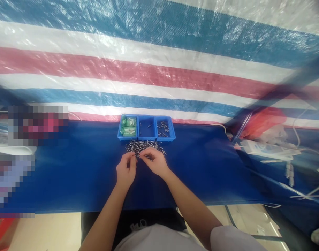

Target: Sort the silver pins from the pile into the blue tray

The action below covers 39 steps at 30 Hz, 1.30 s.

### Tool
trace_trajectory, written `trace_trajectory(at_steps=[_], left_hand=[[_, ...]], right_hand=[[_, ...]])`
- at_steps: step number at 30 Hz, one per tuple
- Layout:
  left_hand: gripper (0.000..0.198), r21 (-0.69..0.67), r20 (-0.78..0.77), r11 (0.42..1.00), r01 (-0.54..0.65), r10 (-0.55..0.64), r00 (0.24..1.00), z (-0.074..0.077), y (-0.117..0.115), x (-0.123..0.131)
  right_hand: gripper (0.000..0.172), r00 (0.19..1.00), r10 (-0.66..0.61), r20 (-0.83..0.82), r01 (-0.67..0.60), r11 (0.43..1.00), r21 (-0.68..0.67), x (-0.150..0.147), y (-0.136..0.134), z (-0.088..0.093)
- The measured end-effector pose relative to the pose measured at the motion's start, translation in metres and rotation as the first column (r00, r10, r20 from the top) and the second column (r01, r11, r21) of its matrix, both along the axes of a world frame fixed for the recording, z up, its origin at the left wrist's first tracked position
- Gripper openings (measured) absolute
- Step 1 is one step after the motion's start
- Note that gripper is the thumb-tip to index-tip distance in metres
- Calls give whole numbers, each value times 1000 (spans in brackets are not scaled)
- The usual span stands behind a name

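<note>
My left hand (126,166) and my right hand (154,161) meet at the near side of a loose pile of thin dark and silver metal pins (146,144). The fingertips of both hands are pinched close together, with a small metal pin (137,157) showing between them. Just beyond the pile stand three blue bins in a row. Green-wrapped packs of pale pieces fill the left bin (120,136). A few pins lie in the middle bin (146,134), and more are scattered in the right bin (172,138).
The bins and pile are on a blue-covered table (206,174). At the back hangs a striped plastic sheet (159,73). To the right are a red plastic bag (266,122), a white box (264,150) and loose white cables (313,188). Blurred-out areas cover the left side.
</note>
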<state>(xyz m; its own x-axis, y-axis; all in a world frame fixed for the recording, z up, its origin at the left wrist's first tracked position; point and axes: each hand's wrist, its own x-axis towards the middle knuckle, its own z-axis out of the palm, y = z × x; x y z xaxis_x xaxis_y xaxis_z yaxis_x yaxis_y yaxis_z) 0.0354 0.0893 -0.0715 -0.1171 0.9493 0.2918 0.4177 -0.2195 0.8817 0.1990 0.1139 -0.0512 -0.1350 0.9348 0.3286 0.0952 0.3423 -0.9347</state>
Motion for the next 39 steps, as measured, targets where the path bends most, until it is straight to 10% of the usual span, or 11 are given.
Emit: trace_trajectory(at_steps=[39], left_hand=[[21, 21, -21, 1000, -4, 4, 1000, -5, 5, -1]], right_hand=[[5, 998, -16, 58, 14, 999, 38, 0, 1, 3]])
